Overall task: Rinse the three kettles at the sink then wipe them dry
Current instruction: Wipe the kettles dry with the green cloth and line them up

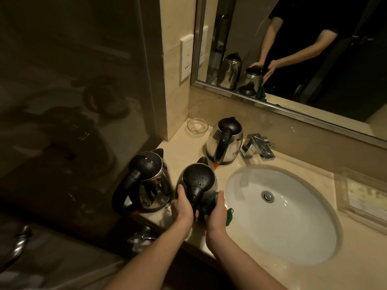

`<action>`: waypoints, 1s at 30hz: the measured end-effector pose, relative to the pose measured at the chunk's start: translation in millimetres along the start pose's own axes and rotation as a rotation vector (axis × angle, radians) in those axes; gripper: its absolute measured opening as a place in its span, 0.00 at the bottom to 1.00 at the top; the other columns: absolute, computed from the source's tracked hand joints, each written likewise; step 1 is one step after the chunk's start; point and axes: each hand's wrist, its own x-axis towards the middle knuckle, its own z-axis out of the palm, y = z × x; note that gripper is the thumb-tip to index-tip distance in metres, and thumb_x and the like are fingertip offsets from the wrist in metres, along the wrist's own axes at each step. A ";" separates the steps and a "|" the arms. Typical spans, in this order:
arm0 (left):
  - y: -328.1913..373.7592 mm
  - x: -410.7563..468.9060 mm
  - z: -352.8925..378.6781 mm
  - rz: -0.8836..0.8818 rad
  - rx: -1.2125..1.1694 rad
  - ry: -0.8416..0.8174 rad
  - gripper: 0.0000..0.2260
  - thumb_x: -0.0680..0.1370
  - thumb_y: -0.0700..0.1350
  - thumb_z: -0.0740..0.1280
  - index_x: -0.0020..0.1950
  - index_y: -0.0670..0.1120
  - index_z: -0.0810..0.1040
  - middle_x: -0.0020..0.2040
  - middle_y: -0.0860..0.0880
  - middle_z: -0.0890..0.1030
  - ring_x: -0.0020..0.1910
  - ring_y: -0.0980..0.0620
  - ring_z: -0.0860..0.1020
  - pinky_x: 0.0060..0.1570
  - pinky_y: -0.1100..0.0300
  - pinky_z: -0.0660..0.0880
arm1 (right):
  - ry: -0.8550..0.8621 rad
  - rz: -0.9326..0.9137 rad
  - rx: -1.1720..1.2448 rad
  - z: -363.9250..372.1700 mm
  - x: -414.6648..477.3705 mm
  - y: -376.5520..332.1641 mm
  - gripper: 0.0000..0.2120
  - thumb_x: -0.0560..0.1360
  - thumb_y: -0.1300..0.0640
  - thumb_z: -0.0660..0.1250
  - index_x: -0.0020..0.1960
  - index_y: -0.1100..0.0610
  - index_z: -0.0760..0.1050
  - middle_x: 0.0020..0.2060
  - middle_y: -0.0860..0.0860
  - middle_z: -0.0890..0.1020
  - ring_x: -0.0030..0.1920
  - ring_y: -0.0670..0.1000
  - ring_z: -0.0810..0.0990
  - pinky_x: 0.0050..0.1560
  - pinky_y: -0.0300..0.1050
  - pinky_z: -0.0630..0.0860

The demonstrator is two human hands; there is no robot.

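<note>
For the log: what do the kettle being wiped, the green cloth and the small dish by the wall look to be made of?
The kettle: polished metal body, likely stainless steel, with mirror-like reflections; matte black lid and handle, probably plastic, beaded with droplets. The cloth: soft green fabric, bunched and limp; weave too small to tell. The dish: clear glass, judging by its transparency and shiny rim.

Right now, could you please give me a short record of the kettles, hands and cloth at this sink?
near kettle: left of sink, drops on lid
left hand: grips near kettle at its handle
right hand: holds green cloth against near kettle's side
left kettle: upright at counter's left edge, untouched
far kettle: upright beside tap, untouched
tap: no water seen running
dish: glass, back corner
</note>
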 end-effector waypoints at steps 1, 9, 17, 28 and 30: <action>0.4 -0.2 0.8 0.001 0.006 0.015 0.28 0.80 0.65 0.59 0.65 0.43 0.69 0.54 0.35 0.80 0.37 0.42 0.80 0.25 0.60 0.72 | 0.003 -0.006 -0.022 0.8 2.3 0.7 0.23 0.81 0.40 0.52 0.67 0.52 0.72 0.55 0.51 0.79 0.58 0.50 0.75 0.65 0.50 0.71; 9.7 4.6 -0.3 0.021 0.141 0.021 0.27 0.81 0.64 0.58 0.62 0.40 0.71 0.53 0.35 0.80 0.31 0.44 0.76 0.22 0.61 0.69 | -0.037 0.135 -0.046 -15.5 25.2 -8.2 0.25 0.79 0.35 0.50 0.56 0.53 0.74 0.48 0.53 0.79 0.50 0.52 0.76 0.53 0.49 0.72; 14.4 11.5 -4.9 0.033 0.180 -0.009 0.31 0.81 0.64 0.57 0.62 0.36 0.72 0.39 0.38 0.76 0.20 0.47 0.72 0.20 0.60 0.69 | -0.067 -0.144 -0.259 -5.8 13.4 -30.5 0.23 0.81 0.42 0.51 0.48 0.56 0.78 0.43 0.53 0.82 0.47 0.48 0.79 0.46 0.43 0.74; 24.2 8.9 -12.2 0.047 0.261 -0.070 0.34 0.83 0.63 0.55 0.60 0.30 0.73 0.22 0.43 0.71 0.14 0.49 0.68 0.18 0.63 0.65 | -0.121 0.092 -0.190 -26.6 46.2 -35.0 0.25 0.80 0.36 0.49 0.56 0.53 0.75 0.44 0.51 0.77 0.51 0.52 0.73 0.56 0.48 0.67; 24.7 9.6 -12.2 0.057 0.292 -0.082 0.33 0.83 0.63 0.55 0.57 0.30 0.74 0.19 0.44 0.70 0.14 0.48 0.68 0.18 0.62 0.66 | -0.145 0.054 -0.230 -28.4 45.9 -37.3 0.25 0.80 0.36 0.48 0.55 0.52 0.75 0.45 0.48 0.79 0.52 0.50 0.74 0.58 0.46 0.67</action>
